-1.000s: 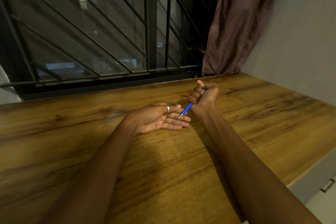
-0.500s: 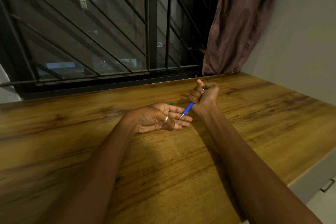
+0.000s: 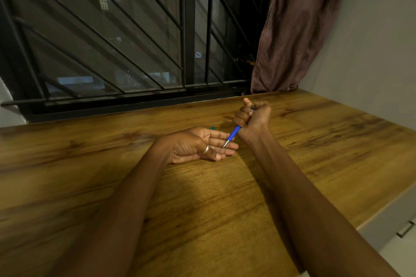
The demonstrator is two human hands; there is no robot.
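Near the far edge of the counter point(image 3: 202, 209), a bit right of middle, our right hand point(image 3: 254, 117) is a tight fist wrapped round a blue pen point(image 3: 234, 132). The thumb sticks up at the top of the fist, and the pen's dark back end pokes out just beside it. The pen is tilted, running down and to the left, with its metal tip at the low end. The tip meets the fingers point(image 3: 222, 144) of our left hand point(image 3: 198, 146); we can't tell if it touches or sits just above them.

Our left hand lies palm-up, its back on the wood just left of the right wrist. The fingers are straight and together, pointing right, and the thumb is folded across the palm. It grips nothing. There is a silver ring point(image 3: 205, 149) on that thumb.

Both forearms run from the near edge toward the far edge and converge at the hands.

Other items:
- A small teal object point(image 3: 212, 128) lies on the counter just behind the left fingers. It is mostly hidden, so we can't identify it.
- A barred window point(image 3: 189, 29) runs along the far edge, dark outside.
- A brownish curtain point(image 3: 297, 29) hangs at the far right corner, its hem reaching the counter.
- A plain wall point(image 3: 371, 51) runs along the right edge.
- A drawer handle point(image 3: 405, 229) sits below the right edge, toward the near corner.
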